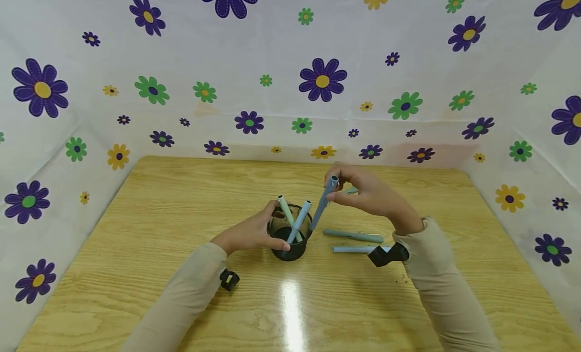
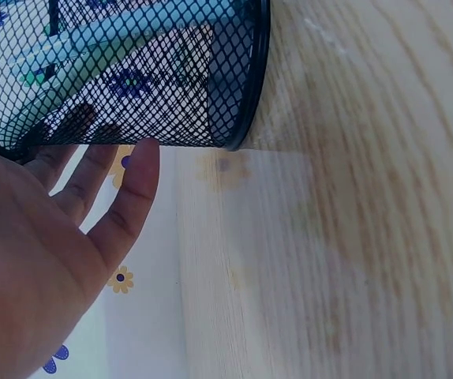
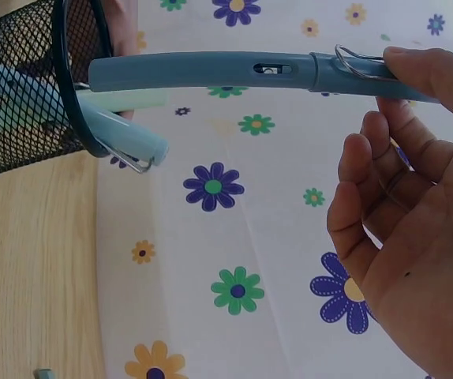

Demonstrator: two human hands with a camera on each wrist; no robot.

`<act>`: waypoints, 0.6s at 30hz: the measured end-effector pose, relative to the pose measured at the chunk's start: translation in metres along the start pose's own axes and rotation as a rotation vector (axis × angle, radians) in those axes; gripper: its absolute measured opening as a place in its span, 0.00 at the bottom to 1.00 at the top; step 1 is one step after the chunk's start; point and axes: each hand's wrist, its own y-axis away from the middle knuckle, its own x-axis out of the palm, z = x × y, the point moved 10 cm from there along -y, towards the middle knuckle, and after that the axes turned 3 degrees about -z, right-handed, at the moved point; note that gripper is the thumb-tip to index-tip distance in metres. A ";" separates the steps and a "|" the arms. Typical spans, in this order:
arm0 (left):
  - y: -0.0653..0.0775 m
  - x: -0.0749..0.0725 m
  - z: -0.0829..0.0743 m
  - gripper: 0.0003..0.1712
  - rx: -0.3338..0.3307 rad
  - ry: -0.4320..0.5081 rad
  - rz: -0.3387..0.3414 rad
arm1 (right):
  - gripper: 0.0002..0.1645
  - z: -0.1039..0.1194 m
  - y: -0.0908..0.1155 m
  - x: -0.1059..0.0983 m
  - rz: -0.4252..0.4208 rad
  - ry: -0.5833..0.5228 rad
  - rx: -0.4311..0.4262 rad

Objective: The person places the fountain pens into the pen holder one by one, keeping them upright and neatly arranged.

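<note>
A black mesh pen cup (image 1: 290, 253) stands on the table, held by my left hand (image 1: 249, 233) with the thumb at its near side and fingers round the back. Inside lean a pale green pen (image 1: 284, 208) and a light blue pen (image 1: 300, 222). My right hand (image 1: 372, 191) pinches a blue-grey pen (image 3: 203, 71) near its clip, between thumb and fingers. That pen tilts, its lower end beside the cup's right rim. In the left wrist view, fingertips touch the mesh (image 2: 163, 103).
Right of the cup lie a grey-green pen (image 1: 354, 236) and a light blue pen (image 1: 350, 249), the latter partly covered by the black wrist camera (image 1: 386, 255). Another green pen (image 1: 351, 190) shows partly behind my right hand. Flowered cloth (image 1: 272, 49) walls the wooden table (image 1: 181, 190).
</note>
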 end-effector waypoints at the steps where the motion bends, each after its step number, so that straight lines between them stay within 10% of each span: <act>1: 0.000 0.000 0.000 0.62 0.001 0.004 0.000 | 0.04 0.001 -0.001 0.002 0.005 -0.004 -0.005; 18: -0.002 0.001 0.001 0.59 0.011 0.056 0.005 | 0.07 -0.011 -0.011 0.041 0.108 0.010 0.047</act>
